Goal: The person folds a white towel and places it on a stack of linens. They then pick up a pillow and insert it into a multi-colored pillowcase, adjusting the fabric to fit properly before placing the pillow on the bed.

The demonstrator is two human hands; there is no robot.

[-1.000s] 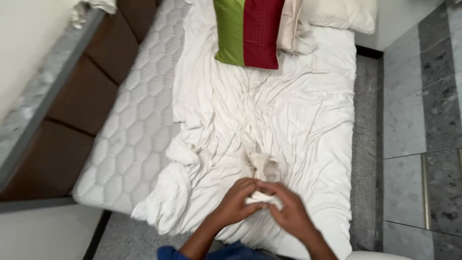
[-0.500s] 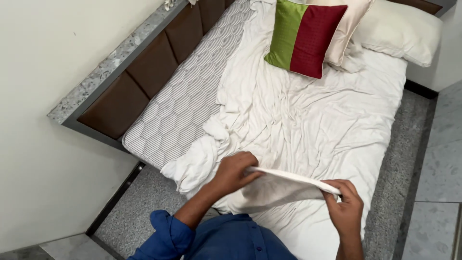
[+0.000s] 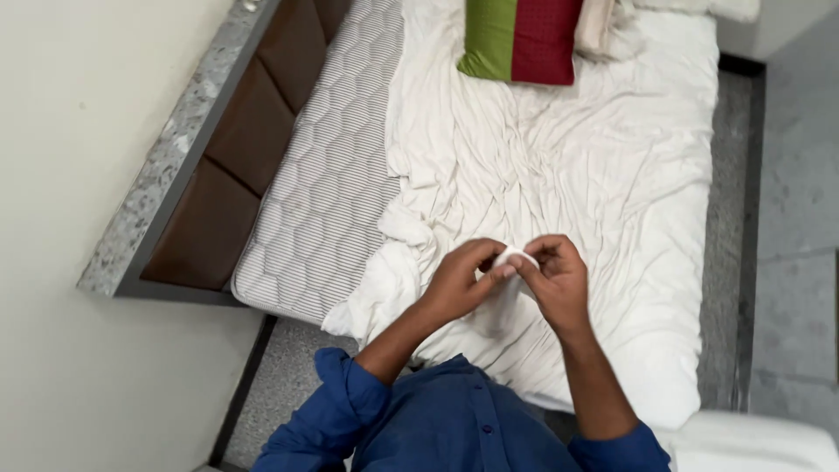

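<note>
Filling most of the frame from the top centre down to the lower right is a bed (image 3: 332, 183), its quilted grey mattress bare along the left side. A crumpled white sheet (image 3: 594, 175) covers the rest of it, bunched into folds at the lower left edge where it spills toward the speckled floor (image 3: 288, 376). A brown padded headboard (image 3: 236, 183) with a stone-topped ledge runs diagonally along the upper left, against a plain cream wall (image 3: 79, 175). At the top centre lies a cushion (image 3: 520, 39), green on its left half and dark red on its right, with a pale pillow just beside it to the right. In the lower middle, two arms in rolled blue sleeves reach up from the bottom edge. The left hand (image 3: 459, 284) and the right hand (image 3: 559, 280) meet over the sheet, fingers curled inward and pinched on a small piece of white cloth (image 3: 511, 260) between them, which shows only as a rounded fold at the fingertips, with a little more hanging below.
</note>
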